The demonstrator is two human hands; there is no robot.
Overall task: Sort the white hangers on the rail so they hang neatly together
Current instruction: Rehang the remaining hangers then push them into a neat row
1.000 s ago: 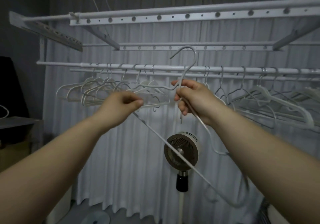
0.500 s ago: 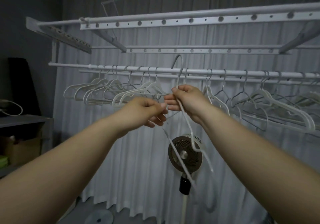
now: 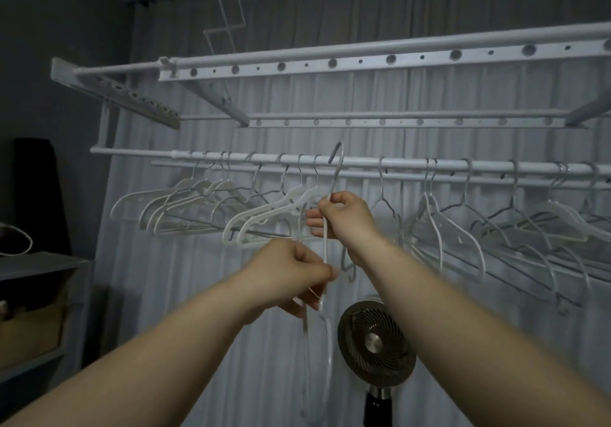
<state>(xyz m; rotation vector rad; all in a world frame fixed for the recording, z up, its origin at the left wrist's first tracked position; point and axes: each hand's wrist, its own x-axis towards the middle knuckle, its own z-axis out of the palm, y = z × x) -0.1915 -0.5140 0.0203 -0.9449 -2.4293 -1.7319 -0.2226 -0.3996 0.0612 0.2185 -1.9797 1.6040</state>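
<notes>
A thin white wire hanger (image 3: 334, 175) is held edge-on, its hook rising just over the white rail (image 3: 406, 163). My right hand (image 3: 344, 216) grips its neck right under the hook. My left hand (image 3: 294, 273) pinches the hanger's body lower down, where its thin arms trail toward the floor. A tight bunch of white plastic hangers (image 3: 185, 201) hangs on the rail to the left. More white hangers (image 3: 456, 228) hang spread out along the rail to the right.
A perforated upper rack bar (image 3: 363, 59) runs above the rail. White curtains (image 3: 264, 360) hang behind. A standing fan (image 3: 377, 344) sits below my right forearm. A grey shelf with a cardboard box (image 3: 31, 327) stands at the left.
The hanger turned from flat to edge-on and rose, its hook now reaching the rail. My left hand slid down its body; my right hand moved up with the neck.
</notes>
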